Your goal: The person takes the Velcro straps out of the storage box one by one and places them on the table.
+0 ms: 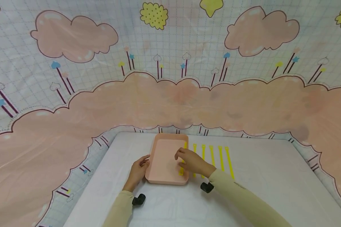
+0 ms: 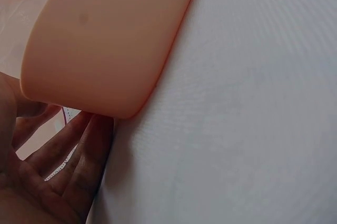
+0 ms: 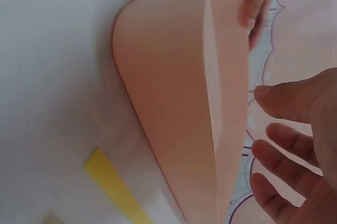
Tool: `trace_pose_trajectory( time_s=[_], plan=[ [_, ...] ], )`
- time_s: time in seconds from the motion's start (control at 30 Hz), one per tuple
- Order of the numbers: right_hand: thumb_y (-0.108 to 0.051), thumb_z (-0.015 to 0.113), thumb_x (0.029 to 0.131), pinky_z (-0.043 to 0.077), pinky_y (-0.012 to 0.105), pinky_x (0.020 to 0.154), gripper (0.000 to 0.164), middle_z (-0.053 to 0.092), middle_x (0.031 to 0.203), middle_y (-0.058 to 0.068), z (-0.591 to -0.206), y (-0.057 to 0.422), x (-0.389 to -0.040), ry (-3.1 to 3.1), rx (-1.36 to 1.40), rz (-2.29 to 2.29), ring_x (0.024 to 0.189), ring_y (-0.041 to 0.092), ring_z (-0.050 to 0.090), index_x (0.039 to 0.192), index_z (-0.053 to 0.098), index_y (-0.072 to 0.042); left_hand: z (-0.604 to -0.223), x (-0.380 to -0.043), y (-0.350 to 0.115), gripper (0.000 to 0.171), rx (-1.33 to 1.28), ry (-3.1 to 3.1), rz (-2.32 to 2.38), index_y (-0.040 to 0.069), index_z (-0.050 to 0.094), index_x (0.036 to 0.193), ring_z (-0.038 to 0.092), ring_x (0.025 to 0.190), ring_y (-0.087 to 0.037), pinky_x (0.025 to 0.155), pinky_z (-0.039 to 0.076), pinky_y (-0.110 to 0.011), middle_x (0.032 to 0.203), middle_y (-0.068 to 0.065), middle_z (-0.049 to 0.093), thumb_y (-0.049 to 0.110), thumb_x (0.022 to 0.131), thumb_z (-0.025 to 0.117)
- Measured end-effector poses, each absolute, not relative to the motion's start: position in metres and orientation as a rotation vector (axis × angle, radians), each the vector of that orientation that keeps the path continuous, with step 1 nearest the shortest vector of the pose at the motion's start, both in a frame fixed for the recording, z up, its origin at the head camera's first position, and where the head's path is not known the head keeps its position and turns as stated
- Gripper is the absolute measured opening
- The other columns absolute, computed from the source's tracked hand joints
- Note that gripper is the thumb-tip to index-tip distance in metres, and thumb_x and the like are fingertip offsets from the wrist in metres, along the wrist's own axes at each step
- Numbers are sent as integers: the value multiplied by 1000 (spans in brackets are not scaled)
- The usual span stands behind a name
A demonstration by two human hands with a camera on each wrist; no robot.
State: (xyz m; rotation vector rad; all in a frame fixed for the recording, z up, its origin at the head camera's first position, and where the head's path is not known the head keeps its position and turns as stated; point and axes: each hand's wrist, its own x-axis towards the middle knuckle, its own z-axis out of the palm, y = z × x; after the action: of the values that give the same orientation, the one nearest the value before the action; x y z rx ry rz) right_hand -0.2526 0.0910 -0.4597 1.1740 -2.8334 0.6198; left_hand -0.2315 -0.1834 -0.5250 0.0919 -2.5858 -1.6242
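A shallow pink tray (image 1: 167, 137) lies on the white table. My left hand (image 1: 139, 171) rests against its left side, and in the left wrist view the fingertips (image 2: 100, 129) touch the tray's outer wall (image 2: 95, 60). Over the tray's right part hovers my right hand (image 1: 194, 161), its fingers spread and loosely bent with nothing between them, as the right wrist view shows. Beneath that hand a long thin yellow strip (image 1: 181, 172) lies along the tray's right side, partly hidden. Several similar yellow strips (image 1: 221, 159) lie side by side on the table, right of the tray.
The white table (image 1: 261, 176) reaches back to a patterned cloth (image 1: 170, 104) hanging behind it. Black wrist cameras sit at the left wrist (image 1: 139, 199) and right wrist (image 1: 207, 187). My right forearm (image 1: 241, 195) crosses the table's front right.
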Motion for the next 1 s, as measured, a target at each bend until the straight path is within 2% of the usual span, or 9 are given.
trace_pose_trajectory(
  time_s=[0.13, 0.23, 0.47, 0.63, 0.83, 1.0],
  plan=[
    [-16, 73, 88, 52, 34, 89, 28, 60, 115, 0, -462, 86, -255, -2859, 1177, 402, 100, 18, 60, 115, 65, -14, -527, -232, -184, 34, 82, -2578, -1625, 8, 63, 131, 66, 107, -33, 87, 55, -37, 118, -22, 68, 11, 97, 59],
    [-19, 73, 89, 51, 35, 93, 31, 60, 117, 1, -463, 82, -256, -2874, 1169, 249, 103, 20, 60, 119, 64, -16, -527, -232, -184, 34, 85, -2576, -1648, 8, 62, 131, 66, 108, -33, 89, 55, -40, 119, -22, 68, 11, 98, 59],
    [-17, 73, 88, 50, 36, 98, 32, 61, 118, 2, -464, 74, -253, -2863, 1161, 15, 106, 20, 60, 119, 65, -17, -528, -230, -184, 35, 75, -2586, -1660, 8, 61, 133, 65, 110, -34, 91, 54, -43, 121, -22, 67, 11, 98, 59],
    [-17, 74, 87, 51, 35, 94, 28, 63, 110, 1, -469, 70, -256, -2829, 1157, -174, 98, 19, 60, 114, 67, -18, -528, -232, -184, 35, 85, -2578, -1659, 8, 62, 133, 66, 109, -33, 90, 55, -41, 120, -22, 67, 11, 98, 59],
    [-24, 63, 96, 50, 33, 86, 11, 63, 98, -1, -477, 69, -257, -2865, 1136, -198, 90, 17, 59, 104, 69, -19, -528, -231, -183, 35, 104, -2573, -1663, 9, 62, 132, 66, 108, -32, 88, 56, -38, 120, -22, 68, 11, 97, 59],
    [-27, 59, 99, 47, 31, 79, 13, 60, 89, -2, -479, 68, -258, -2886, 1124, -141, 82, 16, 56, 94, 68, -18, -527, -232, -183, 35, 103, -2572, -1650, 9, 62, 132, 66, 108, -33, 89, 55, -40, 119, -22, 68, 10, 97, 60]
  ],
)
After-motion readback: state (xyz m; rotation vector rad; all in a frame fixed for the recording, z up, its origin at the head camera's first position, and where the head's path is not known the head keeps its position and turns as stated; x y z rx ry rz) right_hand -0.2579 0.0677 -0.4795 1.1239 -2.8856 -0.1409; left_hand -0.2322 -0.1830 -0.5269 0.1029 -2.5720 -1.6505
